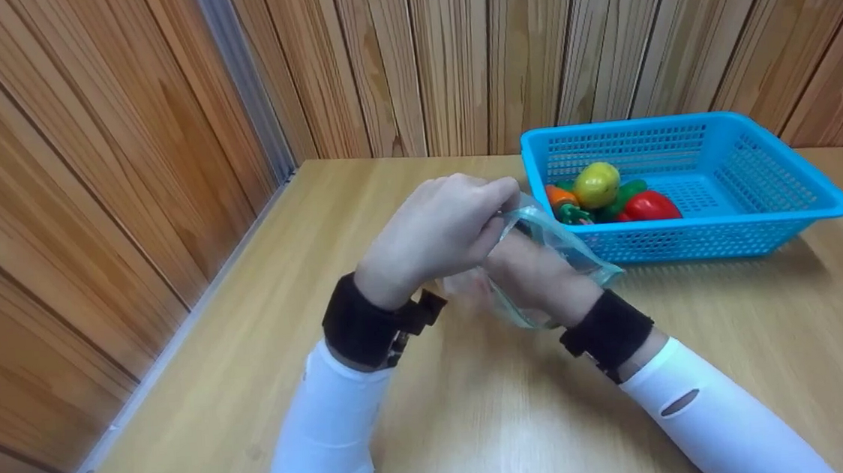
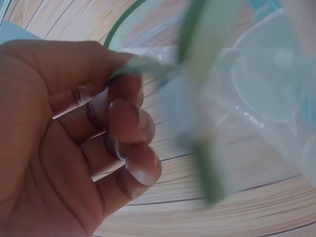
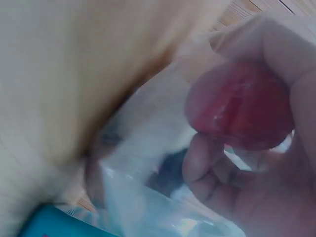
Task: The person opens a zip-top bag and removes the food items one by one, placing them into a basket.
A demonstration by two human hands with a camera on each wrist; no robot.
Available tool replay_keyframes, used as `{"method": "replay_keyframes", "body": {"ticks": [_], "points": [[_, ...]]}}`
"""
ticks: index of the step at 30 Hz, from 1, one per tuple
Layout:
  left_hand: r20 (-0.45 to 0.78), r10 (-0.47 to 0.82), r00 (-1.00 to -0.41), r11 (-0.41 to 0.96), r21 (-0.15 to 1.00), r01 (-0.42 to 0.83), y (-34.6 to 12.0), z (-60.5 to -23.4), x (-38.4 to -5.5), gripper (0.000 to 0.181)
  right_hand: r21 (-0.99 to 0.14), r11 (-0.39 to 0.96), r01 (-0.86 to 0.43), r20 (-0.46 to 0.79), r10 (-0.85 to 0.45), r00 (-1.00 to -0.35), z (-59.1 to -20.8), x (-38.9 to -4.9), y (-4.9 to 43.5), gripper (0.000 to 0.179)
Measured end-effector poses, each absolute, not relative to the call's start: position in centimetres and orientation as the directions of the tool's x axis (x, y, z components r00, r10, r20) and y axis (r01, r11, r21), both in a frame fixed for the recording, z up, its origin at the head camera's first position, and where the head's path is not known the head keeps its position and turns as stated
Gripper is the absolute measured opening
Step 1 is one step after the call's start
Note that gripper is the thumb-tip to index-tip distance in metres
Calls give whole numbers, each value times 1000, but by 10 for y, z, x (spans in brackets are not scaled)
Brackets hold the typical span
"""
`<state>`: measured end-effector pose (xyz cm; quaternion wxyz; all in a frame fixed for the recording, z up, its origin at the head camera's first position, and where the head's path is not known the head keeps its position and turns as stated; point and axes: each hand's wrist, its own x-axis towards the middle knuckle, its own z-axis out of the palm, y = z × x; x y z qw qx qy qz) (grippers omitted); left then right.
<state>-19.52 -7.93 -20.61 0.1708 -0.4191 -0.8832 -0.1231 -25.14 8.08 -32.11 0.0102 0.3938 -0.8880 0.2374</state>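
My left hand (image 1: pixel 436 228) pinches the rim of a clear plastic zip bag (image 1: pixel 580 248) with a pale green edge, seen close up in the left wrist view between thumb and fingers (image 2: pixel 133 123). Through the bag's mouth reaches my right hand (image 1: pixel 537 272), so its fingers are behind clear plastic. In the right wrist view that hand holds a smooth, red, rounded fruit or vegetable (image 3: pixel 239 106) between thumb and curled fingers, inside the bag. Both hands are raised over the wooden table, left of the blue basket. Pale green printing (image 2: pixel 269 69) shows on the bag.
A blue plastic basket (image 1: pixel 684 223) stands at the back right. Gathered at its left end are a yellow-green round fruit (image 1: pixel 597 185), a red pepper-like piece (image 1: pixel 651 206), an orange carrot-like piece (image 1: pixel 560 197) and green pieces. Wood-panelled walls (image 1: pixel 377 59) border the table (image 1: pixel 473 413) behind and at left.
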Motion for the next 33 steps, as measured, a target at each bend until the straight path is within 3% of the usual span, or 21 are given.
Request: {"method": "replay_keyframes", "body": {"ticks": [1,3,4,12,17,21,24,28,33], "points": [[409,691,-596,626,76,776,-80,-206,-195,14,-196,649,-735,265,-686,-677,-316,-251,80,53],[417,674,-610,642,78,763,-81,-204,-195,14,85,700,-709,357,-686,-634,-307,-248,81,59],[423,665,-616,650,77,756,-81,-204,-195,13,-5,703,-711,386,-655,-650,-302,-246,81,59],[507,574,-643,716,71,695,-83,-205,-199,12,-91,742,-665,292,-618,-730,-262,-226,88,46],[483,505,-716,799,54,599,-80,-205,-201,8,-154,732,-664,249,-622,-743,-239,-205,101,43],[415,495,-763,822,59,566,-77,-204,-202,8,-224,655,-721,280,-665,-692,-219,-185,117,32],[363,517,-775,815,70,576,-73,-203,-202,9,-265,579,-771,413,-655,-633,-206,-175,133,26],[306,567,-765,779,104,618,-69,-201,-202,11,-238,628,-741,622,-487,-613,-195,-175,163,21],[256,620,-741,734,143,664,-65,-201,-200,16,-378,729,-570,733,-141,-666,-194,-184,203,27]]}}
